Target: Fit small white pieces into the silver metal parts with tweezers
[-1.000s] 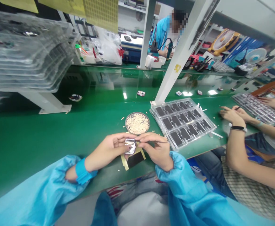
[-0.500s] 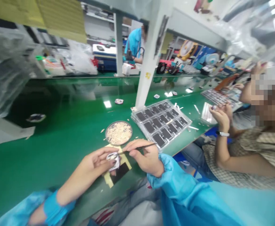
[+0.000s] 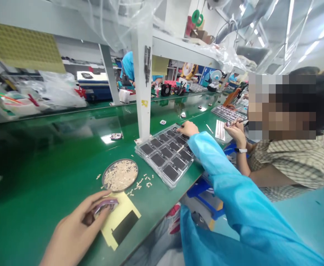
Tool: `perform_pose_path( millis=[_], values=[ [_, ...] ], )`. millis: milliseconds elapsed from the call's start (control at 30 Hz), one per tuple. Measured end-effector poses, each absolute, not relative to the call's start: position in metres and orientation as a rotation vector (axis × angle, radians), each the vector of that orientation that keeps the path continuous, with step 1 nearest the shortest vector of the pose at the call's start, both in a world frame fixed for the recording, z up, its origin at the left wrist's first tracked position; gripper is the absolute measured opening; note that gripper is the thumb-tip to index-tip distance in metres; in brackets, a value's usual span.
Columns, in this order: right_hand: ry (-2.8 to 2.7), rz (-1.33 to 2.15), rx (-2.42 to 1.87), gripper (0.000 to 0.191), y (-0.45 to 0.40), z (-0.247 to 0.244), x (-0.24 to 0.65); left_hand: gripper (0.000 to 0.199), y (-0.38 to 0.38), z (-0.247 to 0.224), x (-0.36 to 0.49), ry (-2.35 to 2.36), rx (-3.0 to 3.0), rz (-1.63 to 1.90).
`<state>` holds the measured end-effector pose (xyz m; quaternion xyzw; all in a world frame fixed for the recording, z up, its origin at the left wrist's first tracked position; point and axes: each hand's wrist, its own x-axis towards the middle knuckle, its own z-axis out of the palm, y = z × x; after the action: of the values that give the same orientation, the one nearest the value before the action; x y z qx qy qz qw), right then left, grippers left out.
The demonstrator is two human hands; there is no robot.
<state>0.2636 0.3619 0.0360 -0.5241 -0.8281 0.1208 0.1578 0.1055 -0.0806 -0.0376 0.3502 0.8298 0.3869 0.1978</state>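
Observation:
My left hand is closed around a small rounded device part with a purple rim, held tilted above a yellow sheet. A black rectangle lies on that sheet. At the far right corner of a clear plastic tray, my right hand is closed, fingers pointing left. A slim dark tool, apparently tweezers, sticks out from its fingers; the rest is hidden by the hand. Dark square screens sit in the tray's compartments. Near my left hand stands a round dish of small beige pieces.
Loose beige pieces lie beside the dish. A white post rises behind the tray. Several small devices lie along the green bench. A co-worker sits at right, hands near white strips.
My right hand has left the device part and reached forward and right to the tray. My left hand still holds the part, now tilted differently. The view has turned to the right.

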Motion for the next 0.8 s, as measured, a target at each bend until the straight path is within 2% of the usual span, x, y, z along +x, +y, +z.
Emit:
perform_pose_path(
  millis=[133, 267, 367, 500, 567, 667, 800],
  values=[
    [-2.393, 0.364, -1.572, 0.031, 0.382, 0.020, 0.252, 0.054, -0.079, -0.031, 0.102, 2.374, 0.950, 1.048],
    [-2.387, 0.419, -1.532, 0.027, 0.382, 0.017, 0.253, 0.056, -0.071, -0.017, 0.110, 2.193, 0.715, 1.146],
    [-2.347, 0.460, -1.430, 0.022, 0.370, 0.022, 0.261, 0.060, -0.066, -0.008, 0.117, 2.047, 0.572, 1.227],
    [-2.304, 0.552, -1.219, 0.028, 0.323, 0.031, 0.270, 0.056, -0.067, -0.007, 0.122, 1.955, 0.564, 1.322],
    [-2.298, 0.694, -1.054, 0.031, 0.285, 0.032, 0.273, 0.050, -0.069, -0.010, 0.123, 1.887, 0.593, 1.346],
    [-2.129, 1.238, -0.623, 0.031, 0.218, 0.027, 0.276, 0.043, -0.070, -0.014, 0.124, 1.759, 0.580, 1.383],
    [-2.120, 1.641, -0.457, 0.024, 0.140, 0.014, 0.279, 0.040, -0.071, -0.020, 0.125, 1.666, 0.482, 1.493]
  ],
)
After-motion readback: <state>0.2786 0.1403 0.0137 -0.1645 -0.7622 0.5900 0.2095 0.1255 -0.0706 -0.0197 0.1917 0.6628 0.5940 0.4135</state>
